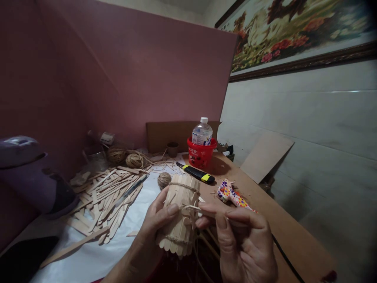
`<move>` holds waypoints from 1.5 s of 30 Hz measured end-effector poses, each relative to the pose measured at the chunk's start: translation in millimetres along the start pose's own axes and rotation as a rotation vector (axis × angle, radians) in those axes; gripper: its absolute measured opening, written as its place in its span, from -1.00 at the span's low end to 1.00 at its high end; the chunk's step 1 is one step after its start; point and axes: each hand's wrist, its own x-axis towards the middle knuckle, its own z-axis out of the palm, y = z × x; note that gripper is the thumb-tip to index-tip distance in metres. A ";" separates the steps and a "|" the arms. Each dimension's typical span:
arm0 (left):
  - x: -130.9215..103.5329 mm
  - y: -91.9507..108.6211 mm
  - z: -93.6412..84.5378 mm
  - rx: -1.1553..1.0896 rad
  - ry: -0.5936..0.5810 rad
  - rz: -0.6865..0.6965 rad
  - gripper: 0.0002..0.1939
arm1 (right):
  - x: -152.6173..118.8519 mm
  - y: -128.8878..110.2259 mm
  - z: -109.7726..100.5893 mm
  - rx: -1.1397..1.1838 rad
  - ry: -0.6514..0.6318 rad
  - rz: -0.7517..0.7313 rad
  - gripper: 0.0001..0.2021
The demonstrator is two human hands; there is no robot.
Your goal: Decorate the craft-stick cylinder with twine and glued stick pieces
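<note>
A small barrel of pale wooden sticks, with twine bands round its upper and lower parts, is held tilted near the bottom centre. My left hand is wrapped round its left side, thumb on the front. My right hand pinches a thin pale stick-like piece, whose tip meets the barrel's front among small wooden bits. Part of that piece is hidden by the fingers. Thin strands hang below the barrel. Just behind it lies a small twine ball.
Loose wooden sticks cover the table's left. A yellow-black cutter, a red basket with a bottle, and a flowered glue gun with a cable stand or lie beyond my hands. Twine balls are further back.
</note>
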 end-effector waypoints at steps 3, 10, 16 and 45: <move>-1.1 -0.7 0.8 -0.017 -0.009 0.004 -0.59 | -4.8 -2.9 2.2 0.004 0.028 0.026 -0.89; -3.0 0.8 7.0 -0.019 0.056 0.014 -0.62 | 0.5 -2.4 -3.1 0.005 0.080 -0.076 -0.90; -3.1 2.9 6.7 0.023 0.058 0.021 -0.55 | 5.8 0.8 -9.8 -0.039 -0.025 -0.152 -0.87; -3.6 1.2 4.4 -0.010 0.033 0.006 -0.54 | 3.0 8.2 -19.8 -0.043 -0.210 -0.204 -0.63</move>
